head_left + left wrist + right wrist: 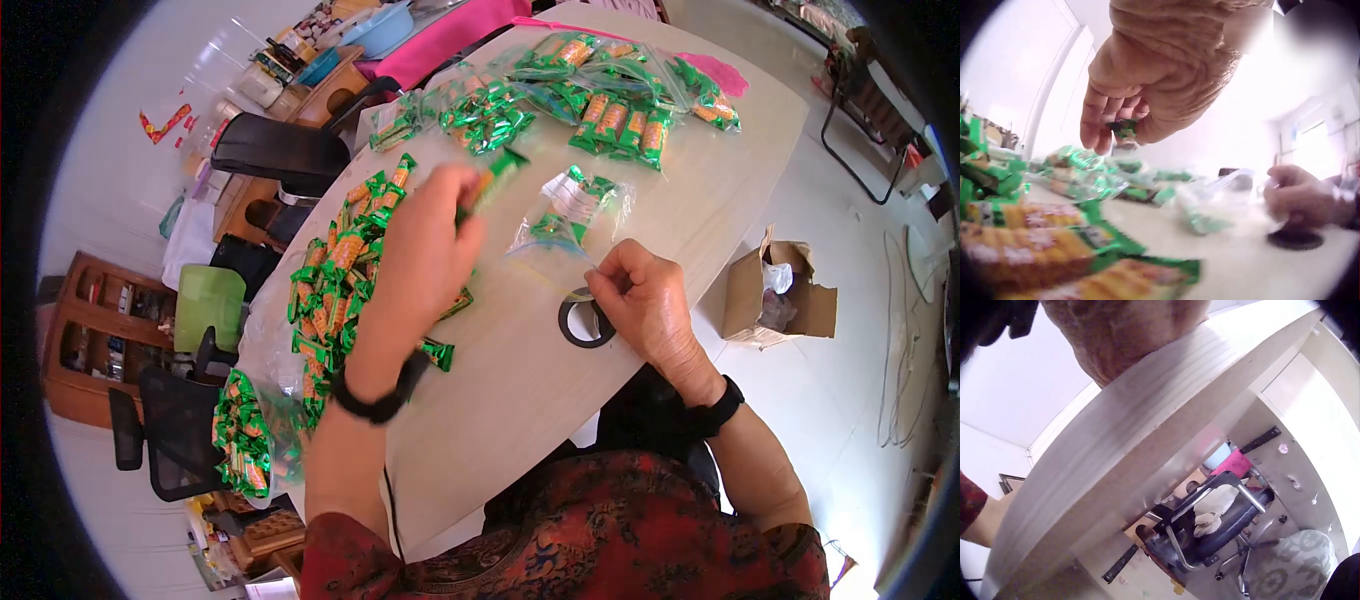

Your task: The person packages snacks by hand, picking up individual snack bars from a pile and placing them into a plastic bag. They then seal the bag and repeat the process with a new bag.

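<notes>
My left hand (425, 255), blurred, holds a green-and-orange snack packet (500, 176) over the table, left of a clear zip bag (548, 238). In the left wrist view, one green end of that packet (1126, 129) shows between thumb and fingers. My right hand (645, 300) pinches the near edge of the zip bag, which lies on the table with a few green packets (565, 225) and a white printed slip (572, 198) in it. A black ring-shaped roll (568, 325) lies just under the right fingers. Only the back part of the right hand (1125, 337) shows in the right wrist view.
A heap of loose snack packets (335, 270) covers the table's left side. Filled clear bags (625, 125) of packets stand along the far end. Another bag of packets (240, 435) is at the left edge. An open cardboard box (748, 300) sits on the floor at right.
</notes>
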